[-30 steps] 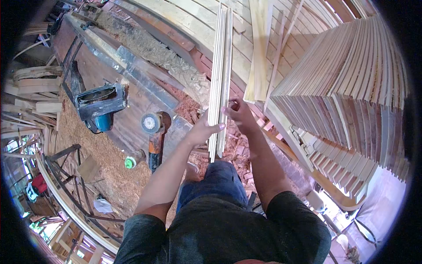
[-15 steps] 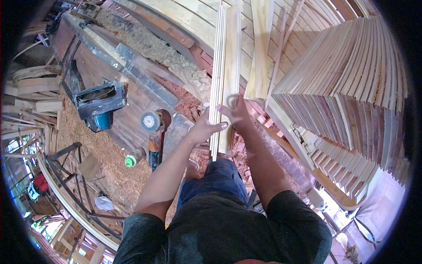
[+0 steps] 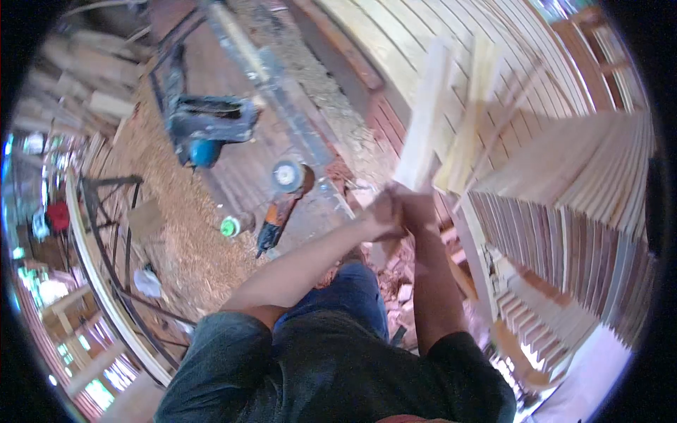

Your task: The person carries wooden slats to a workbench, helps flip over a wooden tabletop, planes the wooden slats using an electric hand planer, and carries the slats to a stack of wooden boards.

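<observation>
Pale wooden slats [image 3: 424, 116] extend away from my body, tilted to the right, with their broad face showing. My left hand [image 3: 382, 215] is closed on their near part. Right beside it, touching or overlapping it, my right hand [image 3: 416, 204] is also closed around the slats. Motion blur hides the separate fingers and how many slats are held. A yellowish board [image 3: 471, 116] lies just to the right of the held slats.
A large stack of thin boards [image 3: 564, 218] stands at the right. On the wooden bench [image 3: 243, 173] at the left are an angle grinder [image 3: 278, 211], a green-ended container [image 3: 233, 225] and an upturned power tool [image 3: 211, 120]. Sawdust and red wood scraps [image 3: 400, 278] lie around.
The slats have swung to the right and turned so their broad face shows. My hands have moved right and come closer together. The whole view has shifted and rotated.
</observation>
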The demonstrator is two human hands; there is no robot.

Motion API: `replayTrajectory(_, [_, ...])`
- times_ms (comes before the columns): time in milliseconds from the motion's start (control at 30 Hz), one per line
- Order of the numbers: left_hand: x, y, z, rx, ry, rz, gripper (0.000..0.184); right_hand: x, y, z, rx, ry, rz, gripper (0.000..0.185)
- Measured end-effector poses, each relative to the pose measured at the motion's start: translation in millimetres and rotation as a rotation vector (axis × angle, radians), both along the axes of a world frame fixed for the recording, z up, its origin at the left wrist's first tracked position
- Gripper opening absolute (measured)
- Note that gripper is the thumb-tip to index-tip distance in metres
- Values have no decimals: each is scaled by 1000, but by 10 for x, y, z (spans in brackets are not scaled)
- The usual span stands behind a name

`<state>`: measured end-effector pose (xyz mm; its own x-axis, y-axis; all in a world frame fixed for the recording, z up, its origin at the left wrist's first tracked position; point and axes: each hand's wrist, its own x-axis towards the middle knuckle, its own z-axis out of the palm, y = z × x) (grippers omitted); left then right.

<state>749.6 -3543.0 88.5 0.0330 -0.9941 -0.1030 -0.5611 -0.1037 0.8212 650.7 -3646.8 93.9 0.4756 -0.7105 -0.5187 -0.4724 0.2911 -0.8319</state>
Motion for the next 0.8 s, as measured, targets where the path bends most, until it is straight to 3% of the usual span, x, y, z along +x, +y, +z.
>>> replayTrajectory(33, [43, -61, 277, 177, 27, -18, 62, -186, -10, -661, 167, -399, -103, 53])
replayTrajectory(67, [62, -62, 568, 355, 69, -37, 60, -85, 21, 82, 88, -465, -94, 64])
replayTrajectory(133, [34, 216, 587, 289, 227, 43, 76, -9, 195, 521, 92, -234, -207, 86])
replayTrajectory(167, [7, 374, 614, 296, 257, 98, 87, -94, 328, 390, -74, -224, -222, 97])
replayTrajectory(200, [-64, 526, 530, 173, 327, 160, 101, -87, 453, 598, 27, -212, -271, 107])
replayTrajectory(233, [-138, 678, 434, 47, 389, 209, 115, -103, 562, 771, -119, -235, -173, 109])
replayTrajectory(333, [132, 1101, 980, -138, 352, 256, 138, -57, 875, 1229, -164, -246, -95, 112])
replayTrajectory(367, [243, 1235, 1178, -174, 290, 262, 145, -7, 992, 1484, -215, -118, -25, 111])
replayTrajectory(467, [898, 1729, 1967, -279, 810, 513, 149, 237, 1579, 1925, -553, 180, 207, 107])
replayTrajectory(500, [1073, 1947, 2116, -394, 883, 555, 141, 349, 1871, 1989, -630, 170, 305, 106])
replayTrajectory(600, [1535, 2785, 2533, -699, 631, 641, 120, 673, 2786, 2007, -719, 16, 560, 105])
replayTrajectory(633, [1530, 3185, 2607, -648, 858, 814, 95, 694, 3025, 1588, -799, -53, 618, 106])
replayTrajectory(733, [1684, 4419, 2298, -688, 1093, 1009, 71, 1147, 3878, 1547, -808, -272, 880, 107])
replayTrajectory(800, [1730, 5176, 2099, -831, 1109, 1151, 60, 1438, 4519, 1798, -606, -340, 1051, 108])
